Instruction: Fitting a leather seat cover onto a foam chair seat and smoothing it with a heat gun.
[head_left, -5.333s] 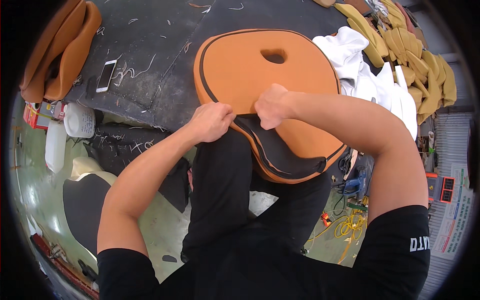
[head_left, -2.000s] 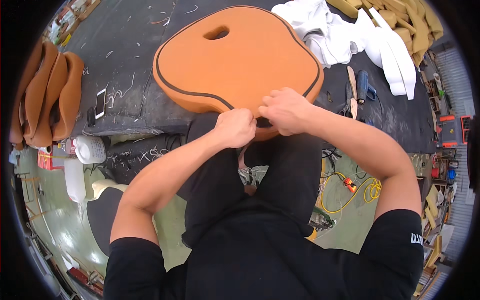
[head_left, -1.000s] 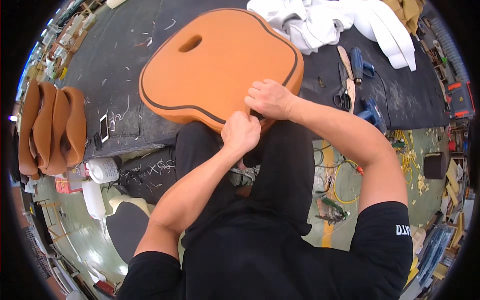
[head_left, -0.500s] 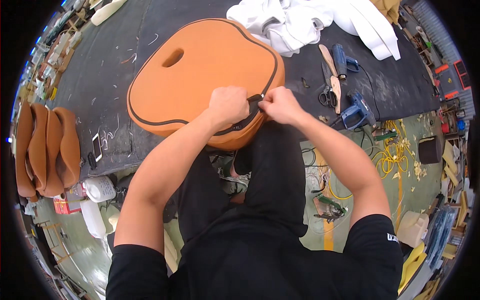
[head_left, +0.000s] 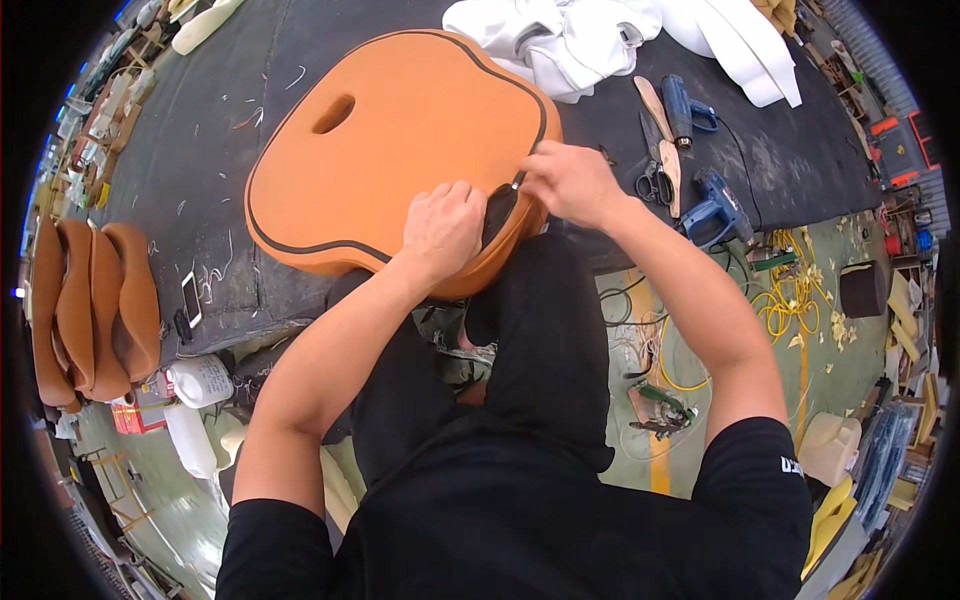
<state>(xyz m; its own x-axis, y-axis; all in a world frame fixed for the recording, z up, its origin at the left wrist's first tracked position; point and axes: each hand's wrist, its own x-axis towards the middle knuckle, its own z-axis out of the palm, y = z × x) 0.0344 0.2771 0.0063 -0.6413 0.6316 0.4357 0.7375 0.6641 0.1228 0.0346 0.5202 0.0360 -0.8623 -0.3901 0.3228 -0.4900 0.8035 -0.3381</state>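
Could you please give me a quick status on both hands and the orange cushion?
Left hand pressing the orange cushion at its near edge. Right hand pinching the black trim there. Scissors lie beside, apart.

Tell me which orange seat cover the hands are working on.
The large flat orange cover with black piping, on the table; the other orange covers stand stacked at far left.

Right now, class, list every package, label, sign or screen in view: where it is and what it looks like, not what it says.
Phone: on the dark workbench's left edge, slim rectangle, pale screen, dark rim.
White jug: below the bench edge, lower left, squat, with a label.
Red packet: beside the jug, flat, red with print.
Red panel: far right, small rectangle, red.
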